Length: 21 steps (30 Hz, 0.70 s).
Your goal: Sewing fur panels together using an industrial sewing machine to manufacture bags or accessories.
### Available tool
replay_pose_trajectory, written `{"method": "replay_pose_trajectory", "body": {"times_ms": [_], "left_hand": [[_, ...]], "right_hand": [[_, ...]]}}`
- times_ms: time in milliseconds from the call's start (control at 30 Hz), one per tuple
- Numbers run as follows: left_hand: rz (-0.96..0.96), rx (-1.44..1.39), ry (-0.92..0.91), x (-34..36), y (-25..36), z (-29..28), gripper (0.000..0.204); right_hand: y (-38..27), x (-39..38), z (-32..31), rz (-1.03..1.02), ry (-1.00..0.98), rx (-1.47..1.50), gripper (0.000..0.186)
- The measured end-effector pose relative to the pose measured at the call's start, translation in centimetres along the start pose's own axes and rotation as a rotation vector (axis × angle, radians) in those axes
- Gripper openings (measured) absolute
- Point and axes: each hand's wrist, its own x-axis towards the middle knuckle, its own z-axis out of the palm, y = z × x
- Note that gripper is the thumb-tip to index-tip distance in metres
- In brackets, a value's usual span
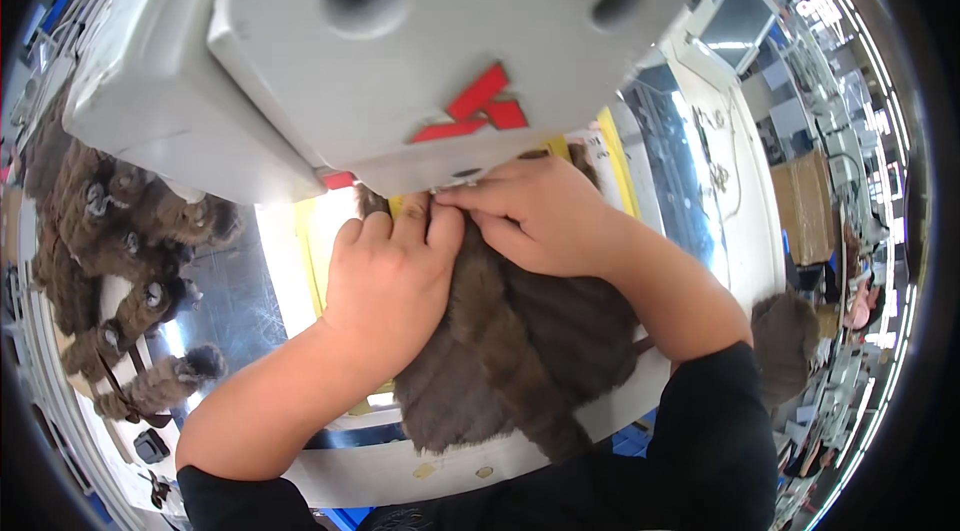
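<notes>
A dark brown plush fabric piece (575,331) lies below a large grey-white sewing machine head (300,61) with red marks, its far end reaching under the machine. A narrower, lighter brown plush strip runs down its middle. My left hand (390,276) grips the fabric's far left edge, its fingers bent and pressed together near the machine's lower end. Close beside it, my right hand (545,216) pinches the same piece between thumb and fingers. The two hands' fingertips nearly meet. The machine head hides the stitching spot and part of the right fingers.
At the left lies a heap of brown plush parts (110,241). A small black box (151,446) sits near the lower left. Yellow edging (616,161) borders the work plate. Rightward are a screen (735,21), a cardboard box (803,206) and another plush piece (784,346).
</notes>
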Motion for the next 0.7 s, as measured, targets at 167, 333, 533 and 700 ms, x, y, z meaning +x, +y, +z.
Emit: {"method": "replay_pose_trajectory", "body": {"times_ms": [167,333,533,700], "left_hand": [[0.047,-0.009,0.057,0.3,-0.5,-0.1,0.025],[0.039,-0.048,-0.049,0.0,-0.8,-0.3,0.031],[0.086,-0.052,0.019,0.3,-1.3,-0.1,0.029],[0.084,-0.067,0.028,0.3,-1.3,0.0,0.030]], "right_hand": [[-0.8,0.2,-0.3,-0.027,-0.100,-0.309,0.027],[-1.4,0.1,-0.1,-0.018,-0.129,-0.335,0.024],[-1.3,0.4,-0.2,-0.028,-0.108,-0.310,0.020],[-1.5,0.6,-0.3,0.017,-0.166,-0.319,0.018]]}}
